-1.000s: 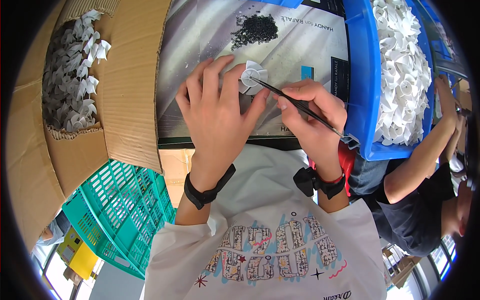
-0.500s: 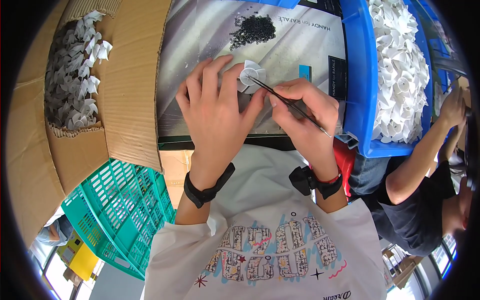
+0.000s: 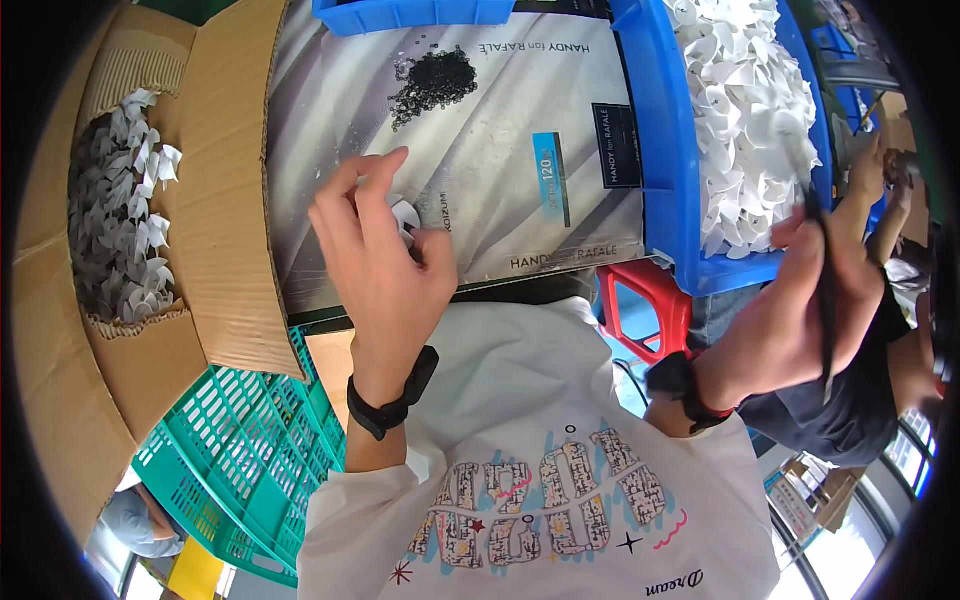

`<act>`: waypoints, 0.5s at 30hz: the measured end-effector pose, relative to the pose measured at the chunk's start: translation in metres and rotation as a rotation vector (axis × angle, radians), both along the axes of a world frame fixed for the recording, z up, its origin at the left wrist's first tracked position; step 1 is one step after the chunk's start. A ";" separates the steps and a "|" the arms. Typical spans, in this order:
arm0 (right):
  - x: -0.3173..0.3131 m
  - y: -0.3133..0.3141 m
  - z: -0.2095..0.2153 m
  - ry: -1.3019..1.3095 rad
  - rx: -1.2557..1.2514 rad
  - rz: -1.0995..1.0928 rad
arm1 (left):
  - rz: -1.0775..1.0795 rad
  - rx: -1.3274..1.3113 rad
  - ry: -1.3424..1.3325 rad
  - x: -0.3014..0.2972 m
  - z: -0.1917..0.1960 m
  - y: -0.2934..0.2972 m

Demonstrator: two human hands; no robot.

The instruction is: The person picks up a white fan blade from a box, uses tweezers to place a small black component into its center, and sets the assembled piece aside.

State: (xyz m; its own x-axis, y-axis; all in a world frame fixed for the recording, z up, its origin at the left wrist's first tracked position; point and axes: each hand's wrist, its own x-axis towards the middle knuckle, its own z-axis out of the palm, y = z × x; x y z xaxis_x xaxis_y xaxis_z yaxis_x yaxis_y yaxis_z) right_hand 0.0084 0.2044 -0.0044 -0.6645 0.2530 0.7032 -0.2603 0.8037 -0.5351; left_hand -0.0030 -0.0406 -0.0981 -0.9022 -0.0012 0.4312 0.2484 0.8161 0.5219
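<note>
My left hand (image 3: 385, 255) is over the board, its fingers curled around a small white flower-shaped piece (image 3: 404, 214). A dark spot shows on that piece, and most of it is hidden by the fingers. Out to the right, my right hand (image 3: 790, 315) grips black tweezers (image 3: 827, 335), blurred by motion. The tweezers point up over the near right side of a blue bin (image 3: 668, 215) heaped with white curved-petal pieces (image 3: 745, 120). Whether their tips hold anything cannot be made out. Small black rings (image 3: 437, 82) lie in a pile beyond my left hand.
An open cardboard box (image 3: 225, 190) with more white pieces stands at the left, above a green plastic crate (image 3: 235, 465). Another blue bin (image 3: 415, 12) sits at the far edge of the printed board (image 3: 490, 150). A red stool (image 3: 645, 310) and a co-worker's arm (image 3: 862, 190) are at the right.
My right hand has swung right with the tweezers, from the white piece to the blue bin. My left hand has drawn its fingers in around the piece. The whole view has shifted.
</note>
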 end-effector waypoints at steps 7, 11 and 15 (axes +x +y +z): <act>0.002 -0.043 -0.022 -0.179 -0.217 0.650 | -0.119 0.192 -0.029 0.003 -0.005 0.002; -0.030 -0.078 -0.061 -0.453 -0.600 0.594 | -0.165 0.158 -0.005 0.003 -0.010 -0.001; -0.042 -0.082 -0.078 -0.545 -0.714 0.514 | -0.159 0.079 0.012 0.001 -0.003 -0.001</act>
State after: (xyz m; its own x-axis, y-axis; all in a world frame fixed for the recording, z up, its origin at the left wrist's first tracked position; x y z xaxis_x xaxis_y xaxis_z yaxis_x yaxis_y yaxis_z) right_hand -0.0333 0.1225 -0.0824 -0.9935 0.0886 0.0718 -0.0616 0.1128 -0.9917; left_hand -0.0021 -0.0416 -0.1010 -0.8884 0.1064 0.4466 0.3777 0.7224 0.5792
